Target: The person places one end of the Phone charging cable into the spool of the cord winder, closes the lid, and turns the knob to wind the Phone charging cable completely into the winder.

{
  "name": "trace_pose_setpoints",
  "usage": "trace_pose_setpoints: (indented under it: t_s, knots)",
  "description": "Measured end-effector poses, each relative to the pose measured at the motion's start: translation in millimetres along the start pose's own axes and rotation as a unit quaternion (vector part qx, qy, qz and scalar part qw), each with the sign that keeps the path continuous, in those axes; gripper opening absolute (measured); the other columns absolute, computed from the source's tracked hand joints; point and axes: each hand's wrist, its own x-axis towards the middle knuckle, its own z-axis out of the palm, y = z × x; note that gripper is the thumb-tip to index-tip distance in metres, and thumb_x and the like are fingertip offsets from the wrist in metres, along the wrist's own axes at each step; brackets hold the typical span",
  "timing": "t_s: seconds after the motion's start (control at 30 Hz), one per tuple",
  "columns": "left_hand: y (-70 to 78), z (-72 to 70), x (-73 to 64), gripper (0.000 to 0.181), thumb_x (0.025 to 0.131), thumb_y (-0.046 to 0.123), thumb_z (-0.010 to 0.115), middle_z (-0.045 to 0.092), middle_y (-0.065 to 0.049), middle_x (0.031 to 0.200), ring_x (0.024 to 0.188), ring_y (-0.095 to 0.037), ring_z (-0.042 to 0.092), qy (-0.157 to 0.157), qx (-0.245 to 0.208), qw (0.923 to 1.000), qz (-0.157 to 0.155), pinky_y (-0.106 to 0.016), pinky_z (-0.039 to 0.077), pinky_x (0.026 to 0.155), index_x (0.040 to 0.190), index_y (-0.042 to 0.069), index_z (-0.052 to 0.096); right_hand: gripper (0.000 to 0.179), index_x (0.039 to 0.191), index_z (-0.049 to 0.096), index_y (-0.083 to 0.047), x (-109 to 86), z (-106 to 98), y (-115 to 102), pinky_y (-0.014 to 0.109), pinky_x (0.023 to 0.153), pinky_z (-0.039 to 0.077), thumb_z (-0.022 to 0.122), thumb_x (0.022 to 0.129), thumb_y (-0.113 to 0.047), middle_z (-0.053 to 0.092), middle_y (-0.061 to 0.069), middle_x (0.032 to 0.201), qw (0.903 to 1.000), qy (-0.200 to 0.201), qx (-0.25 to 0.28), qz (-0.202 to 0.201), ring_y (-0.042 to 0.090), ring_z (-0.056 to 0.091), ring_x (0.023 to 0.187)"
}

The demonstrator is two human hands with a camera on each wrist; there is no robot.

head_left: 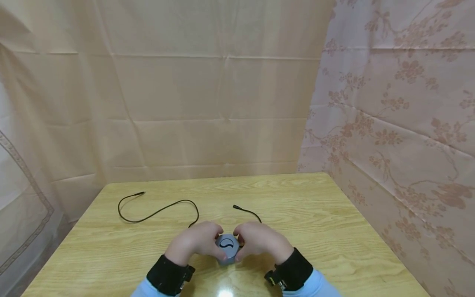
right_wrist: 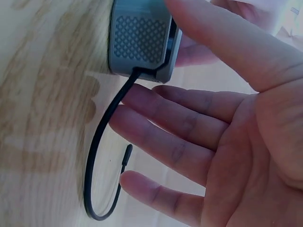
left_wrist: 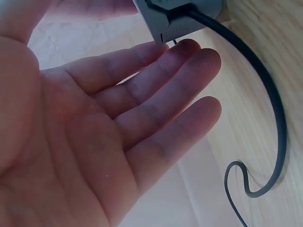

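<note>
A grey cable winder [head_left: 229, 244] with a hexagonal top and a curved dark slot sits near the front middle of the table. My left hand [head_left: 200, 239] holds its left side between thumb and fingers. From the right, my right hand [head_left: 261, 240] grips it the same way. In the right wrist view the winder [right_wrist: 141, 42] shows a dimpled side wall, and a black cable [right_wrist: 102, 130] comes out of its lower corner. The left wrist view has the cable [left_wrist: 270, 90] leaving the winder's other side [left_wrist: 191, 30], while the lower fingers are spread off it.
On the left the long part of the cable [head_left: 156, 212] snakes over the wooden table [head_left: 297, 198] to a plug [head_left: 139, 193]. A shorter end with a connector [head_left: 237, 207] points back beyond my right hand. Beige cloth [head_left: 185, 103] hangs behind, flowered cloth [head_left: 400, 123] at the right.
</note>
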Motion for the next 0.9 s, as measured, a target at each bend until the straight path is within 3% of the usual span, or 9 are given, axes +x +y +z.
trace_pose_setpoints:
  t_s: [0.17, 0.5, 0.7, 0.9]
  knots:
    - [-0.6, 1.3, 1.9, 0.043, 0.071, 0.036, 0.093, 0.062, 0.007, 0.082, 0.073, -0.013, 0.056, -0.004, 0.003, 1.0, 0.008, -0.033, 0.048, 0.067, 0.097, 0.01, 0.071, 0.044, 0.105, 0.072, -0.013, 4.1, 3.3, -0.9, 0.025, 0.065, 0.047, 0.095, 0.071, -0.028, 0.059, -0.011, 0.078, 1.0, -0.002, -0.003, 0.008, 0.006, 0.053, 0.069]
    - [-1.9, 5.8, 2.7, 0.034, 0.07, 0.032, 0.093, 0.061, 0.009, 0.077, 0.068, -0.01, 0.055, -0.001, 0.004, 0.9998, 0.021, -0.029, 0.048, 0.064, 0.089, 0.013, 0.072, 0.041, 0.101, 0.072, -0.014, 5.6, 7.0, -2.5, 0.025, 0.064, 0.046, 0.095, 0.07, -0.029, 0.059, -0.012, 0.075, 0.9998, 0.006, -0.016, 0.009, 0.005, 0.053, 0.068]
    - [0.1, 7.5, 3.1, 0.035, 0.07, 0.031, 0.094, 0.061, 0.01, 0.076, 0.067, -0.01, 0.056, 0.003, 0.009, 0.9999, 0.011, -0.029, 0.048, 0.064, 0.091, 0.012, 0.074, 0.04, 0.1, 0.072, -0.015, 6.6, 7.5, -1.2, 0.025, 0.063, 0.046, 0.095, 0.071, -0.03, 0.059, -0.012, 0.074, 0.9999, 0.003, -0.013, 0.01, 0.006, 0.054, 0.067]
    - [3.0, 7.4, 3.0, 0.045, 0.069, 0.032, 0.095, 0.063, 0.008, 0.08, 0.07, -0.01, 0.056, 0.008, 0.025, 0.9996, -0.007, -0.03, 0.049, 0.066, 0.101, 0.007, 0.076, 0.038, 0.099, 0.072, -0.015, 6.9, 8.4, -0.8, 0.025, 0.063, 0.047, 0.094, 0.072, -0.032, 0.059, -0.012, 0.074, 0.9999, -0.001, -0.012, 0.009, 0.006, 0.054, 0.067]
